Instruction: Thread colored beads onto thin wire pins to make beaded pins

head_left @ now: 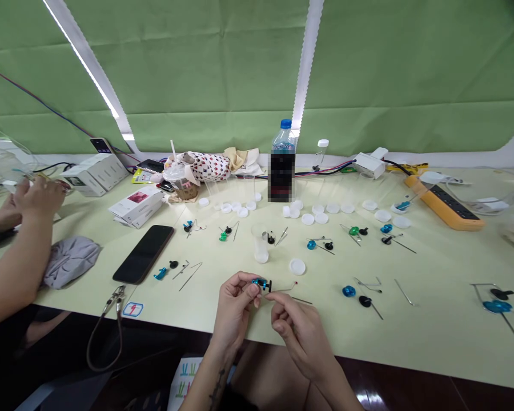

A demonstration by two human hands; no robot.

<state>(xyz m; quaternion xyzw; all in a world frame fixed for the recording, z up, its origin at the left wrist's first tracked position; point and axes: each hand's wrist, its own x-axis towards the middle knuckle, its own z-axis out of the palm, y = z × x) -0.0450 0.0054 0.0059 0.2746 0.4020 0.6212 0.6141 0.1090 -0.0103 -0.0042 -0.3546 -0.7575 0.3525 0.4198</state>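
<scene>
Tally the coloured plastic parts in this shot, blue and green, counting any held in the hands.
Blue plastic parts: 8, including one held by the left hand
Green plastic parts: 2
Total: 10

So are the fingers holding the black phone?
No, the fingers pinch a blue-and-black part; the black phone lies on the table.

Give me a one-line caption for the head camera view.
The left hand and right hand hold a blue-and-black part with wire over a pale green table.
</scene>
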